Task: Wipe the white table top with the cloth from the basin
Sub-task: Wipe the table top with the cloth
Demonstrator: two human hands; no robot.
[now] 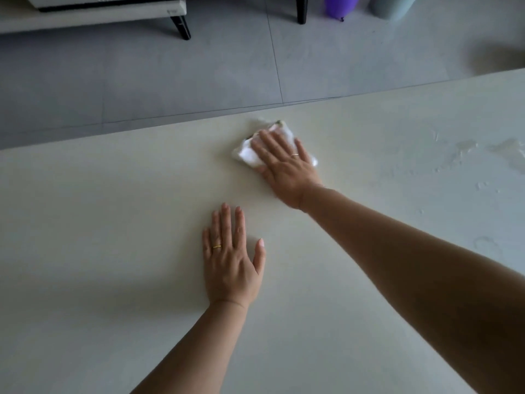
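The white table top (113,223) fills most of the view. My right hand (284,163) lies flat on a folded white cloth (248,152) near the table's far edge, fingers spread and pressing it onto the surface. The cloth sticks out to the left and beyond the fingertips; the rest is hidden under the palm. My left hand (231,257) rests flat on the bare table, closer to me, fingers apart and holding nothing. The basin is out of view.
Wet streaks and small puddles (466,149) lie on the table at the right. Beyond the far edge is grey tiled floor (170,75). A white bench with a black leg (181,27), a purple container (341,7) and a pale bin (392,5) stand at the back.
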